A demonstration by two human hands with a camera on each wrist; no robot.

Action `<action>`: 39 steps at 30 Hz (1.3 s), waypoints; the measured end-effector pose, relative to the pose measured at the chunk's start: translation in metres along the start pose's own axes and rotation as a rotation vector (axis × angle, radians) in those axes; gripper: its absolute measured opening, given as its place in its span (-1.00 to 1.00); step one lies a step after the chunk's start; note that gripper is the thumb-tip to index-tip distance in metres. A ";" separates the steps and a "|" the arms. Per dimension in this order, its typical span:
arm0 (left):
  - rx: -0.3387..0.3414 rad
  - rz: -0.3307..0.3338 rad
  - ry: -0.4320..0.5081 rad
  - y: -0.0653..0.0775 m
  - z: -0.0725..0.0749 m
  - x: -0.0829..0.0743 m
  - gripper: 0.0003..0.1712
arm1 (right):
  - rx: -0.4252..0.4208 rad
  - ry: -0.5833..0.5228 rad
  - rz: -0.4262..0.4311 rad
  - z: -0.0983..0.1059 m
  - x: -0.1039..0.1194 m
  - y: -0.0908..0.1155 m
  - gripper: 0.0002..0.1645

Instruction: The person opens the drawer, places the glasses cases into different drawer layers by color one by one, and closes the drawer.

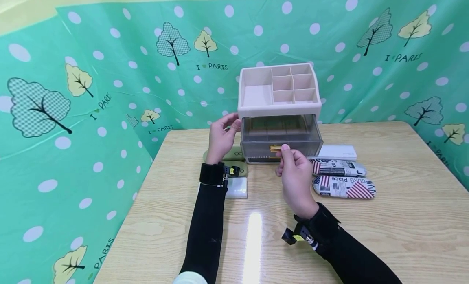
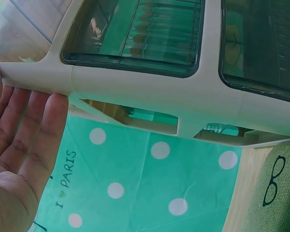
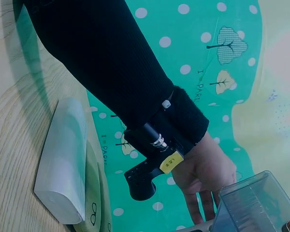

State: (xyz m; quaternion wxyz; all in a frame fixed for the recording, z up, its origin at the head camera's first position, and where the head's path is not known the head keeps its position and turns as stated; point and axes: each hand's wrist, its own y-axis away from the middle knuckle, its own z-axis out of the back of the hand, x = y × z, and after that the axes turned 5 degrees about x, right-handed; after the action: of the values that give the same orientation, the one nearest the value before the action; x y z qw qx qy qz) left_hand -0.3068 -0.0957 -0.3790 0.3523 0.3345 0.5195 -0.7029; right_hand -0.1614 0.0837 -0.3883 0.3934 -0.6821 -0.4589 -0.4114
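A cream desktop organizer (image 1: pixel 280 111) with several top compartments stands at the back of the table. Its upper drawer (image 1: pixel 304 148), smoky and see-through, is pulled out toward me. My right hand (image 1: pixel 294 180) pinches that drawer's gold handle (image 1: pixel 275 148) between thumb and fingers. At the organizer's left side is my left hand (image 1: pixel 221 138), its fairly straight fingers touching the cream frame (image 2: pixel 135 87) along a lower edge. Side windows (image 2: pixel 150 38) of the organizer show in the left wrist view. The right wrist view has the left hand (image 3: pixel 203 176) beside the clear drawer (image 3: pixel 251 203).
Left of the organizer lie two green glasses cases (image 1: pixel 235 154) and a white box (image 1: pixel 237 188). To its right are a white box (image 1: pixel 337 152) and two newspaper-print cases (image 1: pixel 344 187). A green printed cloth (image 1: pixel 227 27) hangs behind the wooden table (image 1: pixel 154 227).
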 end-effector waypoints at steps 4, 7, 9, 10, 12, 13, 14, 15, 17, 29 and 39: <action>0.001 0.002 0.009 0.000 0.000 0.000 -0.56 | 0.000 -0.026 -0.001 0.000 0.001 0.002 -0.58; 0.002 0.000 0.003 0.000 0.000 -0.001 -0.56 | -0.003 -0.039 0.000 0.000 0.002 0.003 -0.60; 0.002 -0.002 -0.004 0.000 0.000 0.000 -0.56 | -0.006 -0.044 0.003 0.000 0.003 0.003 -0.60; 0.002 -0.005 -0.007 0.000 0.000 0.000 -0.56 | -0.008 -0.047 0.004 0.000 0.003 0.004 -0.60; 0.002 -0.008 -0.007 0.000 0.000 0.001 -0.56 | -0.011 -0.048 0.003 0.000 0.003 0.005 -0.59; 0.002 -0.010 -0.007 0.000 0.000 0.001 -0.56 | -0.012 -0.049 0.002 0.000 0.003 0.005 -0.59; 0.002 -0.012 -0.006 0.000 0.000 0.001 -0.56 | -0.012 -0.050 0.002 0.000 0.003 0.006 -0.59; 0.002 -0.015 -0.007 0.000 0.000 0.002 -0.56 | -0.011 -0.050 0.003 0.000 0.003 0.006 -0.58; -0.001 -0.014 -0.005 0.000 0.000 0.002 -0.56 | -0.009 -0.050 0.004 0.000 0.003 0.008 -0.59; 0.000 -0.001 -0.001 -0.001 0.000 0.002 -0.55 | -0.011 -0.092 0.056 0.001 0.000 0.014 -0.59; -0.006 0.006 -0.008 -0.001 0.000 0.001 -0.56 | -0.017 -0.085 0.073 0.003 -0.004 0.019 -0.62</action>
State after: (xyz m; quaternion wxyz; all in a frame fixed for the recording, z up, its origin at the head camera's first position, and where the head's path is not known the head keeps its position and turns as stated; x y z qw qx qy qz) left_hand -0.3082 -0.0958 -0.3794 0.3574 0.3322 0.5192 -0.7017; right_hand -0.1434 0.0799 -0.3959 0.3826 -0.7185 -0.4466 -0.3713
